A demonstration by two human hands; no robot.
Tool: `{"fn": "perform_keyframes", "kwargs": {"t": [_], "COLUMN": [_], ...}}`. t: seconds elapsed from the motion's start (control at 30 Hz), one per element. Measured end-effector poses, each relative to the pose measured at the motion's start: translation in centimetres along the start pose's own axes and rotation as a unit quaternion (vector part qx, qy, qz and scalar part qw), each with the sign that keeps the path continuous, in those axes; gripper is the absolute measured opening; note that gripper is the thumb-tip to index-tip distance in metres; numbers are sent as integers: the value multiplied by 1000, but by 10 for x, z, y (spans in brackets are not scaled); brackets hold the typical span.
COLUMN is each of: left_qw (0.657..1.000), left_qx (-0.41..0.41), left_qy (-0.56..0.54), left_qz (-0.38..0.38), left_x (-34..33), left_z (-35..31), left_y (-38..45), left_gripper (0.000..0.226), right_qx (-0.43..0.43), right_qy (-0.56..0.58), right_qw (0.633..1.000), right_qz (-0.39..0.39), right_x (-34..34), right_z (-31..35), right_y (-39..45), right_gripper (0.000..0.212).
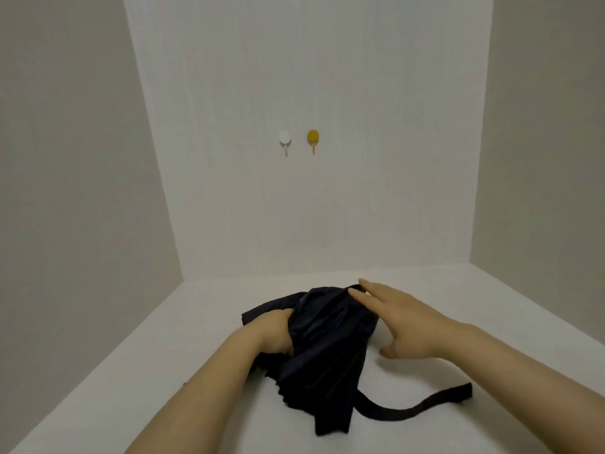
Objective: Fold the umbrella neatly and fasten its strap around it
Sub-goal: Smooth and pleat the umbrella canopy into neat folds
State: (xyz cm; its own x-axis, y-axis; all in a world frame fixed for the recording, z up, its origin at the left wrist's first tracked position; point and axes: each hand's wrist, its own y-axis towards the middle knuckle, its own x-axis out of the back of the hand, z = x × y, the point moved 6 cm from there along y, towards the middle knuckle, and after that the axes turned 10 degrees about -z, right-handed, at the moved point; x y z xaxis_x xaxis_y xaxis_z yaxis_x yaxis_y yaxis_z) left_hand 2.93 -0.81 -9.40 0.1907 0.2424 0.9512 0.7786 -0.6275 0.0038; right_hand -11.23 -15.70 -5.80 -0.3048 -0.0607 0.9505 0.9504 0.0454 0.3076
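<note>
A dark navy umbrella lies collapsed and loosely bunched on the white table. Its black strap trails loose across the table to the right, unfastened. My left hand reaches into the folds on the umbrella's left side; its fingers are buried under the cloth and hidden. My right hand lies over the umbrella's far right part with fingers stretched out straight, the fingertips touching the top edge of the fabric and the thumb spread out to the side.
White walls enclose the table on the left, back and right. Two small wall hooks, one white and one yellow, are stuck on the back wall above the table.
</note>
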Motion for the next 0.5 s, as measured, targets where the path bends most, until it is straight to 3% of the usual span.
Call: {"fn": "perform_keyframes", "kwargs": {"t": [0.13, 0.23, 0.33, 0.4, 0.5], "left_qw": [1000, 998, 992, 980, 944], "left_qx": [-26, -49, -53, -55, -50], "left_qy": [1, -23, -106, -183, -327], "left_qz": [14, 30, 52, 52, 21], "left_x": [0, 0, 0, 2, 8], "left_z": [-5, -10, -11, -6, 5], "left_y": [0, -5, -12, -19, -25], "left_gripper": [50, 37, 30, 32, 41], "right_qx": [65, 72, 57, 29, -46], "right_qy": [-129, -143, -113, -43, 58], "right_qw": [989, 987, 991, 998, 997], "right_qz": [21, 0, 30, 37, 25], "right_x": [-25, -32, -41, -43, -40], "right_z": [18, 26, 29, 26, 15], "right_y": [0, 10, 22, 29, 35], "right_gripper": [109, 105, 105, 95, 62]}}
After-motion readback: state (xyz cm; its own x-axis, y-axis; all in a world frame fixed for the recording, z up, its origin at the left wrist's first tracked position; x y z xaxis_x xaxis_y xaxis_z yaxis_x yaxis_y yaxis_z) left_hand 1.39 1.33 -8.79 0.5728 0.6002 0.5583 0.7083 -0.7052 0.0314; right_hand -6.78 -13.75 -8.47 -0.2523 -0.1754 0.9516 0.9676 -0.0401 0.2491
